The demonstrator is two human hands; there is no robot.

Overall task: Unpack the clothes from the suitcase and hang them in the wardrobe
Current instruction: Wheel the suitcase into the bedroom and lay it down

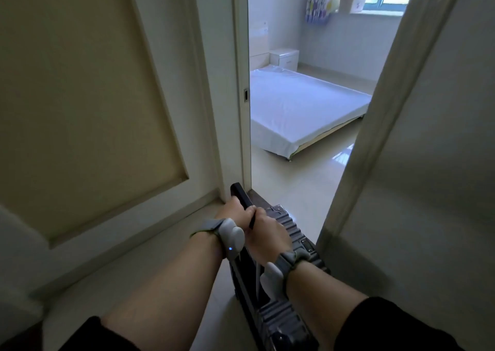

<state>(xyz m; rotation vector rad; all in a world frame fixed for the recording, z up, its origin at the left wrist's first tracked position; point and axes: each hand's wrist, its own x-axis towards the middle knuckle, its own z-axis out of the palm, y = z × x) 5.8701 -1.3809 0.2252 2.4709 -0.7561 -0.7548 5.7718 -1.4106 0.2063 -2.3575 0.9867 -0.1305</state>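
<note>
While the left hand (235, 212) and right hand (269, 234) grip its handle (239, 193), the suitcase (293, 230) (ribbed) sits below.

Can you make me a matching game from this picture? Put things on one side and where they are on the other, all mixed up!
Things
1. dark ribbed hard suitcase
2. bed with a white sheet
3. small white bedside cabinet
4. brown cardboard box

Places
A. on the window sill
B. at the doorway, its handle gripped by the left hand and right hand
C. against the far wall, by the bed's far end
D. on the bedroom floor, past the doorway

Pairs: 1-B, 2-D, 3-C, 4-A
</note>
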